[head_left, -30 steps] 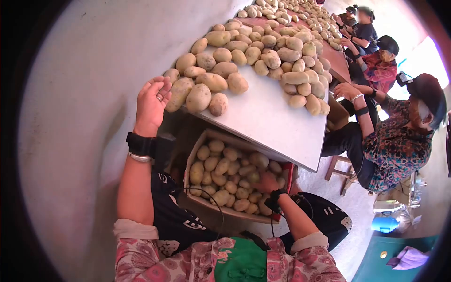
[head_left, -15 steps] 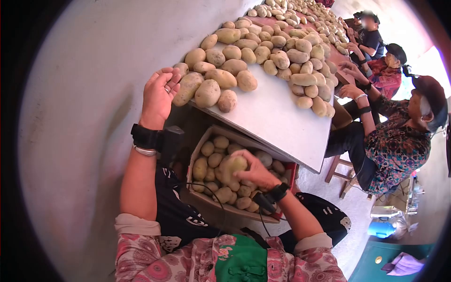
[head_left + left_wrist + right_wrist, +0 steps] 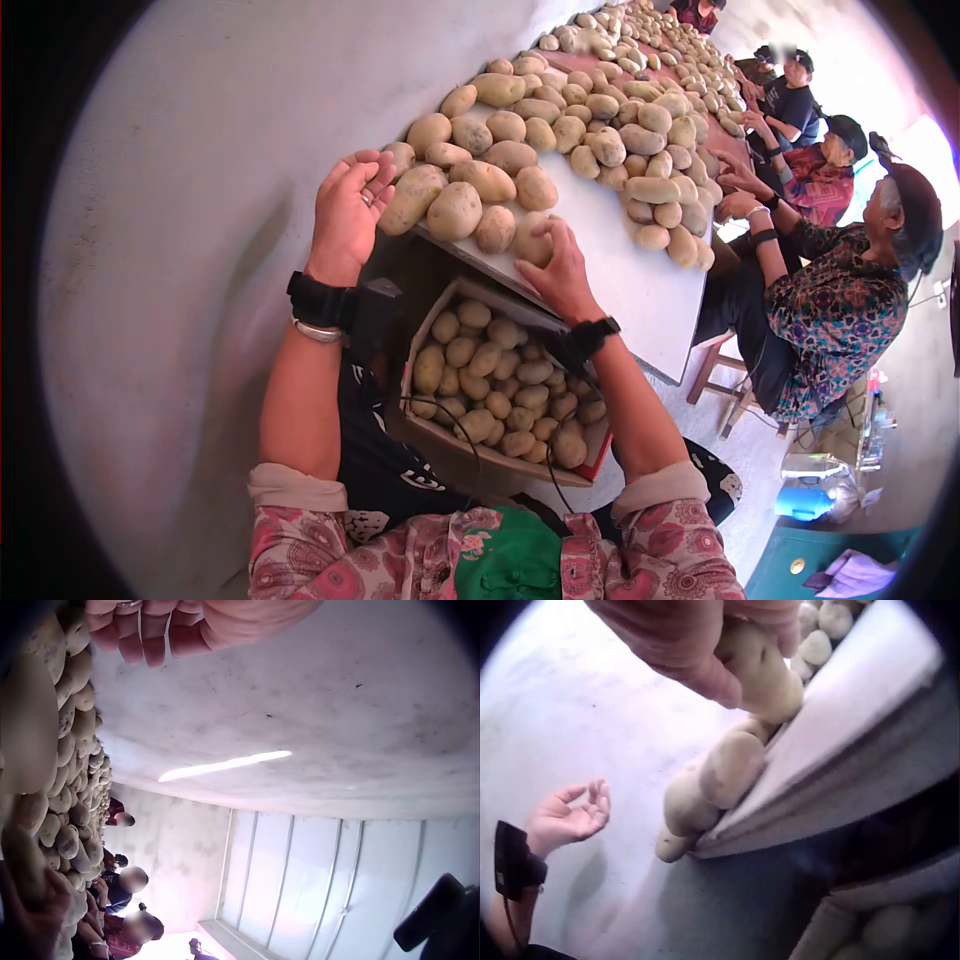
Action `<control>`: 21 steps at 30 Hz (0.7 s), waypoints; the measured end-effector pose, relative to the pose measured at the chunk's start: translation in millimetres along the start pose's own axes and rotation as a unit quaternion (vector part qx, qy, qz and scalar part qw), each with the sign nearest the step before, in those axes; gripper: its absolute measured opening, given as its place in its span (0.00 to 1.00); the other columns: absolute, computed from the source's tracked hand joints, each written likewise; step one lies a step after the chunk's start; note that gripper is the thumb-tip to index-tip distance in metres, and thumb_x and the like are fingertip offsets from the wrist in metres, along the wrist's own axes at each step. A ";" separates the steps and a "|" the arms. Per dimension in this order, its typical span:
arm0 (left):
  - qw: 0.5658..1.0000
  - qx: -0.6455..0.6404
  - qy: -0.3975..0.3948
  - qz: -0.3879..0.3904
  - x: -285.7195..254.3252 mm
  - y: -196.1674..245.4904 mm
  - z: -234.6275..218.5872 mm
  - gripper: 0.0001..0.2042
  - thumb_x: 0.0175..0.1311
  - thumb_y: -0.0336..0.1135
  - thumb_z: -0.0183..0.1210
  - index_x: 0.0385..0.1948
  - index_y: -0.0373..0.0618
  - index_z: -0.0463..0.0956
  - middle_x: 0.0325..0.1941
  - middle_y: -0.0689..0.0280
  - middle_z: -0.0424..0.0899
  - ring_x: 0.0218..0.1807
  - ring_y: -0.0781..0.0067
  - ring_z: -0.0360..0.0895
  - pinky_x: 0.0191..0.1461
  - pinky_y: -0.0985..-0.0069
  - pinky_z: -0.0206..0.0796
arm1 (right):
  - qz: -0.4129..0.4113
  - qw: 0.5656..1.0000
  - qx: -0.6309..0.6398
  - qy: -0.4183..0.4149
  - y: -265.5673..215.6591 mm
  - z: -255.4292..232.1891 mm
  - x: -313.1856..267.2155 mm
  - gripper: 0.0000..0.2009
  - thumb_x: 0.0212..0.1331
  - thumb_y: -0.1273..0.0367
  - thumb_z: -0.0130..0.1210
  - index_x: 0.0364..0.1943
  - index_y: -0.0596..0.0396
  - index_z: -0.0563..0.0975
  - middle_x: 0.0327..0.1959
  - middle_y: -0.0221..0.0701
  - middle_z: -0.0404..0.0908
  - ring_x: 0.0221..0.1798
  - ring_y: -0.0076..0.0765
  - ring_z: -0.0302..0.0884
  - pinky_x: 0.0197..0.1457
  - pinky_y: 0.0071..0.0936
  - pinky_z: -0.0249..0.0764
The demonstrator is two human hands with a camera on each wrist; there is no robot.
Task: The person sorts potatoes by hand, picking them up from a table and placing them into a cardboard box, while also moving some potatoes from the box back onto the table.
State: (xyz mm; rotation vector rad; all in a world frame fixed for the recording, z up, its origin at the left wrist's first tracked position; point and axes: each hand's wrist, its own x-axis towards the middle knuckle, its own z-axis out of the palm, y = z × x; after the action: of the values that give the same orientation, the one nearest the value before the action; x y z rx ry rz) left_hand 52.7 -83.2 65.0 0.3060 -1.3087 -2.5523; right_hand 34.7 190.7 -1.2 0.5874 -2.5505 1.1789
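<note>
My right hand grips a potato between thumb and fingers at the near edge of the white table. The held potato is beside a round potato at the end of the front row. Partly hidden by the fingers in the head view, it shows better in the right wrist view. My left hand is raised palm inward with loosely bent fingers and holds nothing. Its fingertips come close to a long potato at the table's left corner.
Below the table edge, between my knees, stands a cardboard box of potatoes. A large heap of potatoes spreads back along the table. A wall runs along the left. Several people sit along the right, the nearest a person in a patterned shirt.
My right hand has risen from inside the box with a potato and carried it up to the table edge. The left hand has stayed raised near the table corner.
</note>
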 end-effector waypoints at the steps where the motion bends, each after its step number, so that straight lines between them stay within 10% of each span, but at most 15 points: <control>1: 1.000 -0.003 0.002 0.004 0.4 3.7 -0.8 0.08 0.60 0.30 0.49 0.40 0.46 0.70 0.42 0.66 0.79 0.43 0.78 0.75 0.47 0.79 0.65 | 0.034 0.999 0.008 -0.025 -5.8 -2.8 -1.7 0.25 0.43 0.73 0.61 0.48 0.56 0.65 0.46 0.44 0.69 0.50 0.50 0.68 0.54 0.37 0.66; 10: 0.993 -0.033 -0.111 -0.008 15.8 -19.0 -29.9 0.07 0.64 0.30 0.48 0.41 0.44 0.70 0.46 0.64 0.76 0.49 0.72 0.73 0.48 0.78 0.65 | 0.173 0.963 0.187 -0.089 1.2 -26.3 -14.1 0.30 0.41 0.68 0.67 0.51 0.55 0.64 0.32 0.38 0.79 0.29 0.26 0.74 0.31 0.24 0.74; 21: 0.997 0.019 -0.055 -0.049 -11.3 -24.4 -16.8 0.08 0.63 0.33 0.49 0.43 0.52 0.69 0.48 0.73 0.76 0.49 0.82 0.72 0.50 0.82 0.62 | 0.159 0.971 0.163 -0.075 15.0 -26.1 -35.3 0.29 0.41 0.67 0.65 0.47 0.56 0.62 0.44 0.46 0.73 0.48 0.45 0.74 0.51 0.34 0.70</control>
State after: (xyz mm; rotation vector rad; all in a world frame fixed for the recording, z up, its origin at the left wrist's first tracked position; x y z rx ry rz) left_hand 65.2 -78.7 36.3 0.2456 -1.4162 -2.6621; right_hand 60.8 228.3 -8.8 0.3502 -2.6671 1.7472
